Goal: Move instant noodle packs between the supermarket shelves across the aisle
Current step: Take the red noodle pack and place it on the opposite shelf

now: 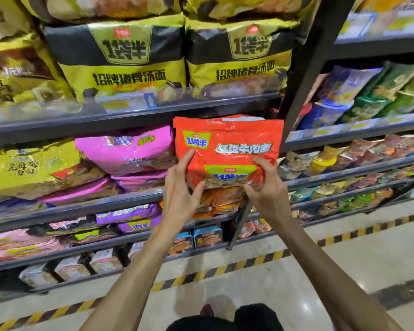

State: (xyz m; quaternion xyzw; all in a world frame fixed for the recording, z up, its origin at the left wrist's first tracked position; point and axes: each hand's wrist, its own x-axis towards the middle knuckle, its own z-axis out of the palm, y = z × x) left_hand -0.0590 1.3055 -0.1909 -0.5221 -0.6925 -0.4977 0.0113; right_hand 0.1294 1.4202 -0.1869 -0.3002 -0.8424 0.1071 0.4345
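Head view: one red noodle pack (227, 149), large glossy bag with a yellow-green label panel and white lettering, held upright and facing the camera in front of the opening under the upper shelf rail (129, 118). Its top edge reaches just under that rail. It sits just right of the pink packs (129, 149) and just left of the black upright post (304, 68). Whether its bottom rests on anything cannot be told, as the hands cover that edge. Left hand (179, 187): pinches the pack's lower left part, thumb curled in at the bottom edge, index finger laid up along the front face. Right hand (265, 187): grips the lower right part, thumb on the front face, fingers curled at the bottom edge. Above the rail: two yellow-and-black packs (120, 60) side by side, upright. Left of the pink packs: a yellow pack (31, 166), tilted. Below the held pack, partly hidden by the hands: orange packs (222, 199) on a lower shelf. Right of the post: an adjoining shelf unit with blue and green packs (339, 91) leaning in rows. Floor: pale glossy tile with a yellow-and-black striped tape line (225, 266) running along the base of the shelves.
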